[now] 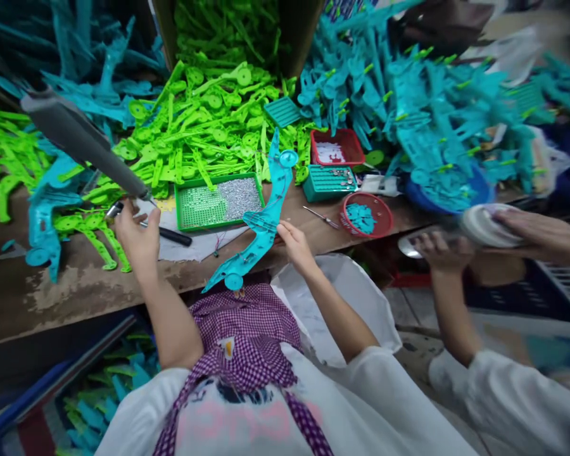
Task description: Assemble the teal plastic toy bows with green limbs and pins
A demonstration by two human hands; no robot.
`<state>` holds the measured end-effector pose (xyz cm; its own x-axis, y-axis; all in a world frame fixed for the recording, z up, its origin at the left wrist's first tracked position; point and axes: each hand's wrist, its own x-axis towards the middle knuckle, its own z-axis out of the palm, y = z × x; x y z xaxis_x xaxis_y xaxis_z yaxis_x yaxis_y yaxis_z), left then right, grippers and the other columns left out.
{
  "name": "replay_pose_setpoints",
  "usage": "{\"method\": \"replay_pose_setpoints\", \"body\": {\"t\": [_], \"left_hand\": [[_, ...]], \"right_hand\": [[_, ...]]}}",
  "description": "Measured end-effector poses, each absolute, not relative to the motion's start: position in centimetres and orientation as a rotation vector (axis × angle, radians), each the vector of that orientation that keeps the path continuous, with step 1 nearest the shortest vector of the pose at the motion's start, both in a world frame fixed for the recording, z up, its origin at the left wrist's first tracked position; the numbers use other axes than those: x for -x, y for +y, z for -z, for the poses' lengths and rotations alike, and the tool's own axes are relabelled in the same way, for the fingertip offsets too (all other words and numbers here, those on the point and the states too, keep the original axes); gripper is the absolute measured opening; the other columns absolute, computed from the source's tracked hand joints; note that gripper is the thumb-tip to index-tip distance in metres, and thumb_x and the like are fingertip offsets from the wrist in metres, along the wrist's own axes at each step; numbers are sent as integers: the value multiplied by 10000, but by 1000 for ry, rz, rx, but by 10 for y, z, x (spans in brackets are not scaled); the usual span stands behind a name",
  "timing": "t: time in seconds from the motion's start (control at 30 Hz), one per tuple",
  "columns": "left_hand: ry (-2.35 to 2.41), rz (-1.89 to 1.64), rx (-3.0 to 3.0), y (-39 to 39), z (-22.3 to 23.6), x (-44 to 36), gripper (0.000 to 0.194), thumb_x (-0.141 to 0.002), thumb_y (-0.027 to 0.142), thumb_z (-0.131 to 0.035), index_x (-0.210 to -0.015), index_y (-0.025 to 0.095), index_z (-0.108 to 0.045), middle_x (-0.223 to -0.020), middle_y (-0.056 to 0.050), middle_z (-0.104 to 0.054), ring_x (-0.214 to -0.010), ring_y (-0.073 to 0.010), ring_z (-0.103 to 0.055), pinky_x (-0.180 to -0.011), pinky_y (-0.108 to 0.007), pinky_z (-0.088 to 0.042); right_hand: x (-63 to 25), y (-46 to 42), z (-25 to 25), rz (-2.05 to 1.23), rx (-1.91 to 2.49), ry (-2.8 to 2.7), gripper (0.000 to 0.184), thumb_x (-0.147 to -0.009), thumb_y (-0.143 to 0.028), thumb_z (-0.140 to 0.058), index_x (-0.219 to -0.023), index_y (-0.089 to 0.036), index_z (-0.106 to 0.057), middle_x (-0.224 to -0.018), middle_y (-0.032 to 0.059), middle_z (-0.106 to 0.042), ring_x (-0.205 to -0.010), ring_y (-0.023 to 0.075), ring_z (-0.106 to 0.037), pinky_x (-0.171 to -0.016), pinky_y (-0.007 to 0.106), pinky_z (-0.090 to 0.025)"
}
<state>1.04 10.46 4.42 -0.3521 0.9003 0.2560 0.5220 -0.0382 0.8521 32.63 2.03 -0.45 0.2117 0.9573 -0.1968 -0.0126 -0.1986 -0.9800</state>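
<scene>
My right hand (295,246) grips the edge of a long turquoise plastic part (266,218) near its middle. The part is tilted, with a round disc towards each end and a thin wire at its upper end. My left hand (139,235) is at the bit of a grey electric screwdriver (88,139), its fingers curled. What they hold, if anything, is hidden. Behind this hand a black-handled tool (173,235) lies across the bench. A green tray (218,201) of small silvery screws stands between my hands. A thin screwdriver (320,216) lies right of the turquoise part.
Green plastic parts (209,120) are heaped at the back; turquoise parts (408,114) pile up right. A red basket (337,147), a turquoise basket (330,182) and a round red basket (367,215) stand on the bench (99,291). At right, a co-worker's hands hold a white round object (489,225).
</scene>
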Motion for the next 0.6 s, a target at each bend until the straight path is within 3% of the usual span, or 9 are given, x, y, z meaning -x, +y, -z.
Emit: {"method": "replay_pose_setpoints", "body": {"t": [0.13, 0.23, 0.3, 0.43, 0.6], "left_hand": [[2073, -1147, -1679, 73, -28, 10, 790, -699, 426, -780, -1366, 131, -476, -1313, -198, -489, -1275, -368, -462, -1134, -549, -321], [2123, -1295, -1726, 49, -25, 6, 905, -719, 439, -769, -1459, 118, -359, -1414, -234, -378, -1344, -387, -376, -1117, -545, -345], [1955, -1247, -1865, 36, -23, -12, 889, -759, 463, -737, -1486, 153, -331, -1423, -224, -385, -1299, -366, -446, -1070, -518, -410], [1206, -587, -2083, 27, -10, -62, 937, -772, 548, -712, -1525, 214, -267, -1417, -188, -492, -1259, -350, -533, -1033, -517, -456], [777, -358, -1902, 43, 6, -106, 699, -829, 494, -657, -1429, 219, -426, -1389, -132, -565, -1257, -319, -558, -1031, -503, -477]], "right_hand": [[-332, 23, 10, -1228, 1443, -882, 605, -712, -706, -607, -1038, -202, -690, -759, 23, -699, -607, 161, -613, -578, 309, -546], [-334, 25, 10, -1221, 1439, -841, 611, -710, -706, -606, -1037, -196, -681, -790, 35, -699, -629, 167, -619, -580, 312, -544], [-334, 27, 7, -1205, 1431, -829, 602, -708, -704, -605, -1023, -195, -676, -773, 31, -688, -624, 166, -613, -577, 307, -536], [-335, 35, -4, -1116, 1408, -878, 544, -763, -669, -566, -1022, -202, -673, -768, 21, -680, -678, 167, -614, -621, 294, -528], [-336, 48, -7, -1014, 1402, -1059, 544, -833, -647, -496, -1092, -204, -679, -914, 32, -717, -928, 199, -640, -809, 321, -537]]}}
